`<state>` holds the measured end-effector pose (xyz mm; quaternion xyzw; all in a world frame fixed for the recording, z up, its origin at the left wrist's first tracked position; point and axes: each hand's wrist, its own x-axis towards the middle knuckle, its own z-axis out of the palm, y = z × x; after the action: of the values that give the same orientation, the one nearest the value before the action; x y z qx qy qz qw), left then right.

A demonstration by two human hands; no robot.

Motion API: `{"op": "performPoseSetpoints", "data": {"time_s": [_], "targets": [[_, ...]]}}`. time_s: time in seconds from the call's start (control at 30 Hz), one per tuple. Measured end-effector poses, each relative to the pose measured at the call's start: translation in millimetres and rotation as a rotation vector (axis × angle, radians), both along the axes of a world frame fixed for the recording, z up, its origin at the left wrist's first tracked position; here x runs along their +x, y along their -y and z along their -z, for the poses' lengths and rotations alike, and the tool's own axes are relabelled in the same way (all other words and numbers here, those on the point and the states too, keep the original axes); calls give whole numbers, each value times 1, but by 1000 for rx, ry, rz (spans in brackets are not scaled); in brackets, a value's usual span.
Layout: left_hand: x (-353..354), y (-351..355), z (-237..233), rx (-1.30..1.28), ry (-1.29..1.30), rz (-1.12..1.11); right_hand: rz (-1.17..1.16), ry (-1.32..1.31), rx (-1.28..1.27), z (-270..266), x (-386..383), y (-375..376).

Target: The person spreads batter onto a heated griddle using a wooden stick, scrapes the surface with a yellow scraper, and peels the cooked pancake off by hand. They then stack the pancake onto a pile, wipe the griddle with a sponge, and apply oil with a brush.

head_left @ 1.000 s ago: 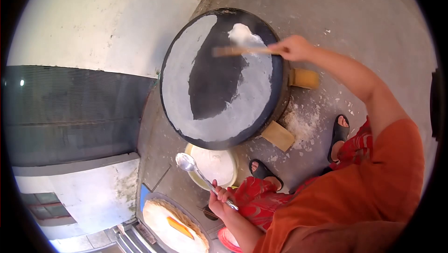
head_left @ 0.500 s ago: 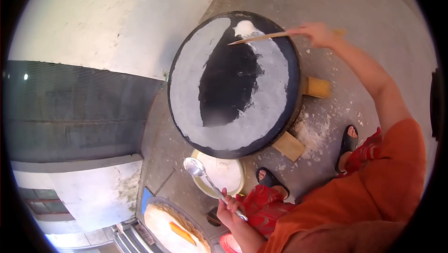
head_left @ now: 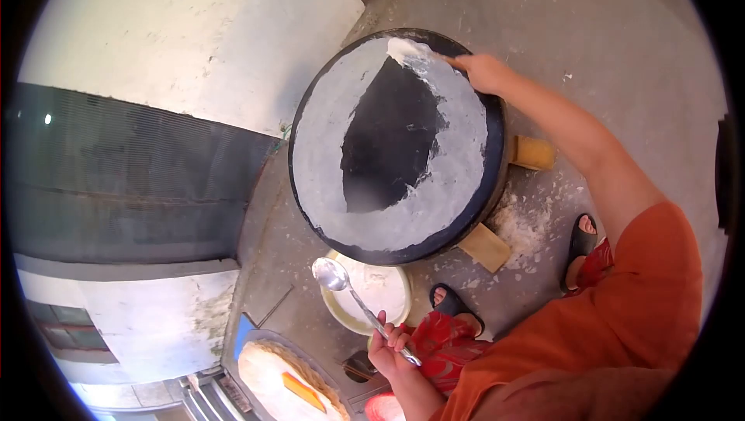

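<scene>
My right hand [head_left: 487, 75] is closed around a flat wooden batter spreader [head_left: 450, 62] at the far rim of a big round black griddle [head_left: 390, 134]. A ring of pale batter [head_left: 314, 149] coats the griddle, with bare dark metal in its middle. Beside the spreader's tip, a thick white lump of batter [head_left: 405, 51] lies at the far edge. My left hand [head_left: 389, 343] grips the handle of a large metal spoon [head_left: 332, 275]. The spoon's bowl is above a pale tub of white batter [head_left: 372, 285], which stands partly beneath the griddle's near edge.
A stack of thin round flatbreads [head_left: 268, 367] with an orange flat piece [head_left: 303, 391] on top is at lower left. Yellowish blocks [head_left: 486, 248] jut out under the griddle. Crumbs [head_left: 521, 227] litter the floor near my sandalled feet. A white wall [head_left: 194, 25] stands at left.
My right hand has moved left to the griddle's rim, taking the spreader along, and the white lump is swept flatter and broader along the edge. My left hand keeps the spoon nearly in place.
</scene>
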<state>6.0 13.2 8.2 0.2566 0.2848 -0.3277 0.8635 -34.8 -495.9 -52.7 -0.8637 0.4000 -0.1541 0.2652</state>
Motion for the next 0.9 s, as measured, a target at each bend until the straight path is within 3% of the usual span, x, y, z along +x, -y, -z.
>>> {"op": "performPoseSetpoints", "data": {"time_s": [0.03, 0.1, 0.13, 0.23, 0.27, 0.3, 0.4, 0.5, 0.67, 0.73, 0.83, 0.9], "targets": [[1, -2, 2, -8, 19, 15, -2, -4, -10, 1, -5, 1], [2, -10, 4, -14, 34, 38, 18, 243, 312, 11, -16, 3], [2, -14, 6, -73, 26, 50, 102, 253, 50, 22, -15, 5], [1, -19, 4, -143, 24, 61, 73, 175, 178, 29, -4, -17], [-1, -19, 3, -145, 27, 58, 176, 93, 632, -16, -2, -43], [-3, -22, 3, -148, 28, 54, 172, 92, 630, -13, -1, -43], [-4, -28, 3, -181, 10, 54, 147, 282, 250, 36, 13, -14], [-9, -27, -5, -122, 9, 13, -5, 138, 63, 39, 35, -34], [-9, -35, -6, -101, 44, 20, -85, 60, 293, 6, 27, -71], [-10, -39, -5, -126, 45, 30, 151, 23, 178, -17, -3, -80], [-15, -41, -11, -93, 54, 12, 348, 110, 140, 17, -24, -71], [-12, -44, -7, -109, 55, 18, 206, 158, 97, 53, 0, -85]]}}
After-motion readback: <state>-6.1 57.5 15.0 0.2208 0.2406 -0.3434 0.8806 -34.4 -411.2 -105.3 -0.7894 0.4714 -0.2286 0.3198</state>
